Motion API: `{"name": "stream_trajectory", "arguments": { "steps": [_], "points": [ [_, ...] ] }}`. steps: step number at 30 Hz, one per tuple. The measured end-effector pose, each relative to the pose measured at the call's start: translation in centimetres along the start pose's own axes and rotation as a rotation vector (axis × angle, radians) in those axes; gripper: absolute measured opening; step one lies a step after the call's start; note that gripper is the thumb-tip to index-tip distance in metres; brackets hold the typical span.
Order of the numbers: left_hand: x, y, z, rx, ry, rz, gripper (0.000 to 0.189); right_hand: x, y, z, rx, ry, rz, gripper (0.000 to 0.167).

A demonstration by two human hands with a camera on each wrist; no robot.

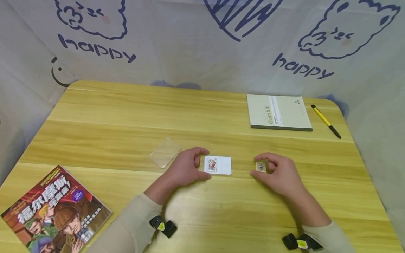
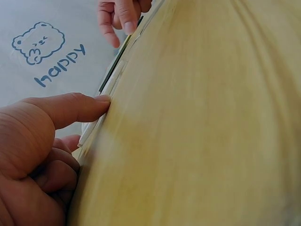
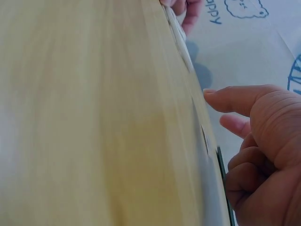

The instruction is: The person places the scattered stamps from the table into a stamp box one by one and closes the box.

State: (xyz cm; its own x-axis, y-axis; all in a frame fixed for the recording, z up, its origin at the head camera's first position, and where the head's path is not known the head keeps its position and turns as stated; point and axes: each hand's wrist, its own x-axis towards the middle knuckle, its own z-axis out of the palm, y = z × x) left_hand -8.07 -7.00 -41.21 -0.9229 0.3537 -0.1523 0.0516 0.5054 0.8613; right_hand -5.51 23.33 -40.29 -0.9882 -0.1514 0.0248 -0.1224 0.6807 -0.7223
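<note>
In the head view my left hand [image 1: 185, 167] holds a flat white rectangular case [image 1: 225, 165] on the table, thumb along the near edge and forefinger along the far one. A small square picture, like a stamp [image 1: 212, 164], lies on its left half. The left wrist view shows the thumb [image 2: 101, 104] against the case's edge. To the right, my right hand [image 1: 281, 172] has its thumb and forefinger spread around a small clear square with a dark motif [image 1: 261, 167]. That square lies on the table between the fingertips; no firm grip on it shows.
A clear plastic lid [image 1: 165, 153] lies left of the left hand. A comic-style book [image 1: 58, 212] sits at the front left. Toward the back right are a notebook [image 1: 281, 112] and a yellow pen [image 1: 326, 121]. Printed cloth [image 1: 190, 52] hangs behind the wooden table [image 1: 142, 109].
</note>
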Motion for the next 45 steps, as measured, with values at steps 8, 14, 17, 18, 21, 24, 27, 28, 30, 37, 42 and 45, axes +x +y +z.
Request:
{"name": "stream_trajectory", "arguments": {
  "steps": [8, 14, 17, 18, 21, 24, 27, 28, 30, 37, 42, 45],
  "points": [
    [-0.1, 0.0, 0.0, -0.008, 0.0, -0.006, 0.066, -0.2, 1.4, -1.1, -0.052, -0.017, -0.018, 0.03],
    [-0.1, 0.1, 0.0, -0.017, -0.002, -0.007, 0.066, -0.3, 1.6, -1.4, -0.055, -0.034, -0.017, 0.025],
    [-0.1, 0.2, -0.1, -0.013, -0.003, -0.006, 0.066, -0.3, 1.6, -1.4, -0.055, -0.031, -0.028, 0.023],
    [-0.1, 0.2, -0.1, -0.01, -0.002, -0.006, 0.066, -0.2, 1.6, -1.4, -0.057, -0.029, -0.032, 0.023],
    [-0.1, 0.2, -0.1, -0.008, -0.003, -0.003, 0.066, -0.2, 1.7, -1.4, -0.067, -0.028, -0.04, 0.022],
    [-0.2, 0.3, -0.1, -0.009, -0.004, 0.003, 0.066, -0.1, 1.8, -1.3, -0.084, -0.031, -0.047, 0.02],
    [-0.1, 0.2, -0.2, -0.011, -0.005, 0.007, 0.065, -0.1, 2.0, -1.3, -0.093, -0.036, -0.054, 0.019],
    [-0.1, 0.2, -0.2, -0.011, -0.005, 0.006, 0.065, -0.1, 2.1, -1.3, -0.092, -0.036, -0.054, 0.019],
    [-0.1, 0.2, -0.1, -0.012, -0.006, 0.002, 0.065, 0.0, 2.2, -1.4, -0.086, -0.033, -0.057, 0.018],
    [-0.1, 0.3, -0.1, -0.017, -0.006, -0.01, 0.065, -0.2, 2.4, -1.1, -0.03, 0.017, -0.115, 0.019],
    [-0.1, 0.3, -0.1, -0.019, -0.005, -0.011, 0.065, -0.3, 2.4, -1.0, -0.011, 0.03, -0.138, 0.018],
    [-0.1, 0.2, -0.1, -0.019, -0.004, -0.009, 0.065, -0.4, 2.3, -1.0, -0.005, 0.026, -0.125, 0.015]
  ]
}}
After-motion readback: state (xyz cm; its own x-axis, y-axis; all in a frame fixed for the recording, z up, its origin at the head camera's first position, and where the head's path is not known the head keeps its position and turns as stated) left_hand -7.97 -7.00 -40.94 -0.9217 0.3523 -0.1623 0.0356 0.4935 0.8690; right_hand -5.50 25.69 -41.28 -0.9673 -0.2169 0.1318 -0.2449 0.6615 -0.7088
